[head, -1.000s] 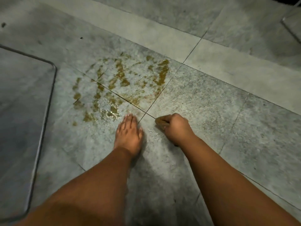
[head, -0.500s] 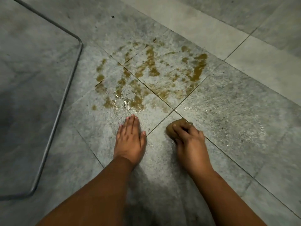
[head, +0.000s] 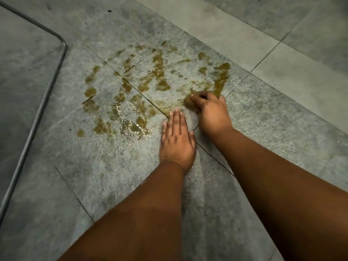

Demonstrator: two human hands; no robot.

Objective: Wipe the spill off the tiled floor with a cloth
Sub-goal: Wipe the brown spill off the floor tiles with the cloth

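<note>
A brown, streaky spill (head: pixel 156 85) spreads over several grey floor tiles (head: pixel 105 166), with wet, shiny puddles at its near left part. My right hand (head: pixel 211 113) grips a small brown, soaked cloth (head: pixel 189 102) and presses it on the spill's near right edge. Most of the cloth is hidden under my fingers. My left hand (head: pixel 177 140) lies flat on the floor just left of the right hand, fingers straight, fingertips touching the spill's near edge.
A thin metal rod (head: pixel 43 95) curves along the floor at the left, bordering a darker grey panel (head: pixel 22 68). Lighter tiles (head: pixel 293 80) run across the far right. Wet sheen marks the floor around my arms.
My right hand has carried the cloth forward from the bare tile into the spill's near right edge. The left hand stays flat on the floor. The view has shifted closer.
</note>
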